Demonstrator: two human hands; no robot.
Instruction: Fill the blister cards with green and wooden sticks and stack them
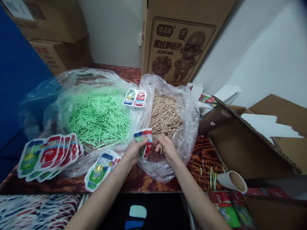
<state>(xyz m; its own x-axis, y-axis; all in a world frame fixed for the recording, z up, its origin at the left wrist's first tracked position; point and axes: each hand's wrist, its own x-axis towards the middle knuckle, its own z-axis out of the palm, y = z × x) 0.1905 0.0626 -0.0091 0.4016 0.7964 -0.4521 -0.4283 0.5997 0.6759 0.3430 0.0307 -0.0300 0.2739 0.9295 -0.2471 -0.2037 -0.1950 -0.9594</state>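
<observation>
Left hand (135, 150): the grip is closed on a printed pouch (149, 140), thumb laid across its face. The pouch stands at the near left edge of the brown sticks (165, 115), slightly tilted. Its face shows two bottle shapes side by side, one green and blue, one red, bordered in white; the thumb covers part of the print. Its surface appears glossy.

Right hand (169, 150): the grip is narrow, fingertips drawn together just right of the pouch, at the near edge of the brown sticks. Whether a stick is pinched there cannot be told.

The brown sticks lie heaped in a clear plastic bag (190, 111). To the left, a larger heap of green sticks (100, 118) lies in a second clear bag (93, 75). A small two-panel pack (134, 98) rests between the heaps, on the far side.

Near left, a fanned stack of matching pouches (51, 153) lies on the bench (144, 185); further pouches (100, 169) lie beside the left forearm. To the right are rubber bands (200, 179) and a paper cup (226, 181). A printed carton (177, 41) stands at the far side.
</observation>
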